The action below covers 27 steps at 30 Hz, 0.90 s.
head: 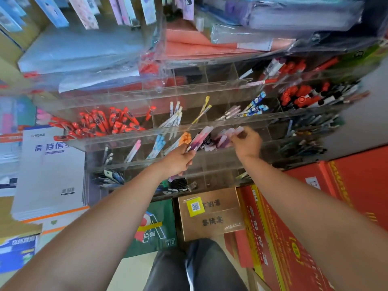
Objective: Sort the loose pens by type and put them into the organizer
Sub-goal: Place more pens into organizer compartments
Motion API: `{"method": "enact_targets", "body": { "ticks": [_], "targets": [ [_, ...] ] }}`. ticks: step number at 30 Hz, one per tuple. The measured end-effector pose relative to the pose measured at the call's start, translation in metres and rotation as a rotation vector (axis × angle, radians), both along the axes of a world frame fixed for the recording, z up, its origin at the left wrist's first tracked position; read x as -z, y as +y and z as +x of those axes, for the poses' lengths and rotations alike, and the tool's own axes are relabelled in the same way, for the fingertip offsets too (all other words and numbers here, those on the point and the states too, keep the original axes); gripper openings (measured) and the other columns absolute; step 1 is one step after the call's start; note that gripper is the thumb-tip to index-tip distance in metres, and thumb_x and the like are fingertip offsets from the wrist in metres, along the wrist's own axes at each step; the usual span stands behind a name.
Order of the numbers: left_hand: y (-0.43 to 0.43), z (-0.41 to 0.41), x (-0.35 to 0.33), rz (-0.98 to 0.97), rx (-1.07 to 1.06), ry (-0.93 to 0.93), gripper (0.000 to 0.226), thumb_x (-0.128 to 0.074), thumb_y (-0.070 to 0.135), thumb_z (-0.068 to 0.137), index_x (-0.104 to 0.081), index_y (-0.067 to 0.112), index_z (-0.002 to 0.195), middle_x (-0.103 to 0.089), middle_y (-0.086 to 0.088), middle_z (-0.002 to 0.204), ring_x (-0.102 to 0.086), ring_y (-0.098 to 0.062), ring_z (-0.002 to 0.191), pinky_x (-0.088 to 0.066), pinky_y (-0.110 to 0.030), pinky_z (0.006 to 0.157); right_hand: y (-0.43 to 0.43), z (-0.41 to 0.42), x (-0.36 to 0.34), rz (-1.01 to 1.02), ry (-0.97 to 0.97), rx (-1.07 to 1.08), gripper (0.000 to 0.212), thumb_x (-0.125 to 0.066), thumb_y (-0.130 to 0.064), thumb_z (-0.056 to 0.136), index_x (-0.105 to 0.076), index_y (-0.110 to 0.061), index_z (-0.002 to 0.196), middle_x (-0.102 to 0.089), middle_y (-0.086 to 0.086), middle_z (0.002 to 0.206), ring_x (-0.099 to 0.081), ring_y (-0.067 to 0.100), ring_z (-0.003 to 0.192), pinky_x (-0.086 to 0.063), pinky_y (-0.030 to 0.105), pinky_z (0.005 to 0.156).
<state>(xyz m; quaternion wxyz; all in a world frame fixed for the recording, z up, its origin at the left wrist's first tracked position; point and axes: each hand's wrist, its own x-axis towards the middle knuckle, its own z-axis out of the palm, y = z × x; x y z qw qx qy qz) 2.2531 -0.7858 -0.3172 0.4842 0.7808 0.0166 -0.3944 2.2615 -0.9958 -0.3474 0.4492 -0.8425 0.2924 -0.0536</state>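
A clear acrylic organizer (147,141) with tiered compartments stands in front of me, stocked with pens sorted by kind. My left hand (178,159) grips a small bundle of pink-and-purple pens (200,137), tips pointing up toward a middle compartment. My right hand (246,143) pinches a pale pink pen (238,131) at the rim of the compartment that holds similar purple and pink pens (220,141). Red pens (100,124) fill the left compartment of the tier above.
Orange-capped pens (185,138) and light blue pens (158,143) sit left of my hands. Red boxes (315,206) lie at the right, a brown carton (210,215) below the organizer, notebooks (52,169) at the left. Plastic-wrapped packs (84,55) overhang the top.
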Motion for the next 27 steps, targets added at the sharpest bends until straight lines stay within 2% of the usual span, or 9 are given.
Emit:
{"method": "enact_targets", "body": {
  "ticks": [2, 7, 9, 12, 14, 16, 18, 22, 27],
  "targets": [
    [0.003, -0.002, -0.002, 0.0, -0.007, -0.007, 0.019, -0.038, 0.029, 0.103, -0.042, 0.013, 0.112, -0.044, 0.0, 0.069, -0.038, -0.012, 0.049, -0.033, -0.025, 0.043, 0.003, 0.0, -0.001, -0.008, 0.004, 0.0, 0.012, -0.07, -0.011, 0.08, -0.068, -0.005, 0.09, -0.071, 0.012, 0.088, -0.065, 0.021, 0.082, -0.053, 0.035, 0.079],
    [0.006, -0.007, -0.002, -0.018, -0.019, 0.02, 0.024, -0.038, 0.028, 0.103, -0.039, 0.012, 0.121, -0.044, -0.001, 0.071, -0.035, -0.013, 0.048, -0.03, -0.019, 0.033, 0.001, -0.006, -0.001, -0.062, 0.075, -0.058, 0.014, -0.065, -0.011, 0.084, -0.07, -0.01, 0.097, -0.07, 0.009, 0.096, -0.064, 0.022, 0.089, -0.05, 0.032, 0.083],
    [0.006, -0.008, -0.003, -0.039, -0.013, 0.014, 0.028, -0.038, 0.029, 0.103, -0.038, 0.016, 0.128, -0.047, -0.002, 0.072, -0.036, -0.012, 0.049, -0.033, -0.021, 0.036, -0.001, -0.013, -0.004, -0.024, 0.081, -0.04, 0.017, -0.064, -0.008, 0.083, -0.066, -0.012, 0.099, -0.066, 0.008, 0.097, -0.061, 0.021, 0.088, -0.049, 0.033, 0.082],
    [0.006, -0.01, -0.005, -0.054, 0.02, 0.009, 0.029, -0.04, 0.03, 0.102, -0.037, 0.024, 0.131, -0.049, -0.001, 0.071, -0.04, -0.009, 0.047, -0.035, -0.021, 0.04, 0.006, -0.024, -0.018, 0.155, -0.011, 0.007, 0.013, -0.062, -0.013, 0.087, -0.058, -0.012, 0.099, -0.059, 0.002, 0.091, -0.055, 0.014, 0.078, -0.044, 0.024, 0.068],
    [0.003, -0.012, -0.008, -0.082, 0.059, 0.017, 0.026, -0.041, 0.03, 0.102, -0.041, 0.021, 0.126, -0.05, -0.003, 0.073, -0.041, -0.01, 0.049, -0.035, -0.024, 0.044, 0.015, -0.03, -0.029, 0.384, -0.012, 0.007, 0.014, -0.064, -0.024, 0.089, -0.055, -0.014, 0.095, -0.058, 0.002, 0.084, -0.05, 0.011, 0.06, -0.038, 0.021, 0.052],
    [-0.003, -0.015, -0.012, -0.109, 0.11, 0.017, 0.023, -0.043, 0.028, 0.102, -0.045, 0.016, 0.12, -0.05, -0.004, 0.075, -0.041, -0.01, 0.051, -0.037, -0.025, 0.048, 0.025, -0.036, -0.039, 0.63, 0.091, -0.042, 0.022, -0.065, -0.035, 0.088, -0.054, -0.016, 0.093, -0.059, 0.003, 0.077, -0.043, 0.009, 0.047, -0.033, 0.021, 0.043],
    [-0.009, -0.02, -0.016, -0.112, 0.164, 0.01, 0.019, -0.045, 0.026, 0.101, -0.047, 0.015, 0.117, -0.051, -0.003, 0.073, -0.042, -0.011, 0.051, -0.038, -0.025, 0.05, 0.034, -0.04, -0.045, 0.789, 0.197, -0.118, 0.023, -0.067, -0.037, 0.087, -0.056, -0.017, 0.084, -0.057, -0.001, 0.067, -0.041, 0.008, 0.046, -0.031, 0.019, 0.043],
    [-0.015, -0.029, -0.022, -0.124, 0.219, 0.036, 0.017, -0.048, 0.021, 0.1, -0.047, 0.01, 0.113, -0.051, -0.003, 0.069, -0.042, -0.014, 0.052, -0.037, -0.028, 0.049, 0.04, -0.049, -0.046, 0.879, 0.269, -0.144, 0.02, -0.067, -0.023, 0.087, -0.056, -0.017, 0.072, -0.055, 0.001, 0.063, -0.037, 0.005, 0.044, -0.027, 0.014, 0.04],
    [-0.018, -0.032, -0.025, -0.02, 0.241, 0.052, 0.028, -0.056, 0.005, 0.089, -0.047, -0.006, 0.113, -0.053, -0.005, 0.061, -0.045, -0.012, 0.045, -0.038, -0.024, 0.047, 0.037, -0.056, -0.048, 0.952, 0.342, -0.13, 0.014, -0.062, -0.019, 0.091, -0.057, -0.013, 0.08, -0.056, 0.001, 0.066, -0.044, 0.007, 0.048, -0.036, 0.013, 0.039]
  ]
}}
